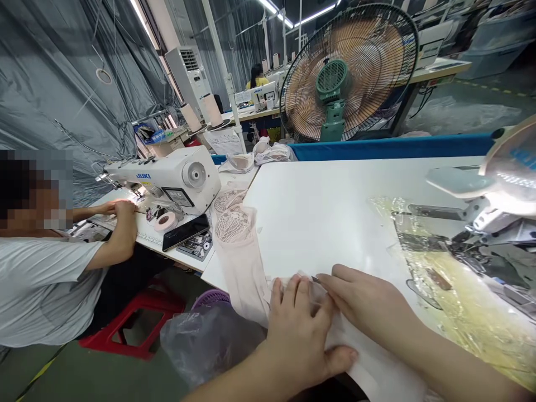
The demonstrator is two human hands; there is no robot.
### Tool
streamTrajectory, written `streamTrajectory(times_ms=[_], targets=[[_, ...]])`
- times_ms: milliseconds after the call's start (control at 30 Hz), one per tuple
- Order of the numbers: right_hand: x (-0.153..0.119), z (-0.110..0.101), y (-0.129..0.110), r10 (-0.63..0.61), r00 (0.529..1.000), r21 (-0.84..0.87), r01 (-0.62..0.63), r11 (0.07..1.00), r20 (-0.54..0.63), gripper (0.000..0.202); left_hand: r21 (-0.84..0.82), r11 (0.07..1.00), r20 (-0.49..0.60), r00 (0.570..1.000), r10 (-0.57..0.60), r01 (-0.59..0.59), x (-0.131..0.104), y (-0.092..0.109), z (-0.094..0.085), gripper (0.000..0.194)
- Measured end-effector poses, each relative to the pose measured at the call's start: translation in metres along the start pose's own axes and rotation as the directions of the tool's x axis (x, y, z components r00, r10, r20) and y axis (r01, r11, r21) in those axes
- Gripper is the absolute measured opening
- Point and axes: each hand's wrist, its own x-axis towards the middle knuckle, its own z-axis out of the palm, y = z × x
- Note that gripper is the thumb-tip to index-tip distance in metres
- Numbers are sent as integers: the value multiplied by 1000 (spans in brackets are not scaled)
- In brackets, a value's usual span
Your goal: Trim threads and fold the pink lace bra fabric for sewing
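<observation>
Pale pink fabric [240,268] with lace cups lies along the left edge of the white table and runs under both hands. My left hand [297,329] lies on it with the fingers spread, pressing it against the table near the front edge. Just to the right, my right hand [364,301] is closed in a pinch on a small dark pointed tool [315,280], whose tip meets the fabric beside my left fingertips. Most of that tool is hidden by the fingers. More pale cloth hangs below the hands.
A sewing machine [506,184] stands at right beside yellow plastic-covered surface [464,296]. At left a person [54,279] works at a JUKI machine [167,176]. A large fan [347,72] stands behind the blue edge [393,148]. A plastic bag [209,340] sits below.
</observation>
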Motion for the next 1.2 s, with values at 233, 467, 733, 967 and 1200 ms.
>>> streamTrajectory(times_ms=[233,467,733,967,1200], targets=[[0,-2,-1,-35,997,-15,34,999,-64,20,38,999,23,1000,21,-22,3,-1,-2,74],[-4,-5,3,-77,995,-34,75,997,-70,22,90,995,101,994,34,-43,8,1,-7,75],[-18,-9,10,-124,990,-58,121,991,-63,23,106,993,153,988,36,-53,11,1,-12,74],[-31,-11,16,-134,978,-55,127,990,-159,22,95,994,202,979,24,-44,13,1,-15,71],[-34,-3,15,-119,938,-14,121,993,-325,30,87,995,243,970,18,-41,14,0,-18,70]])
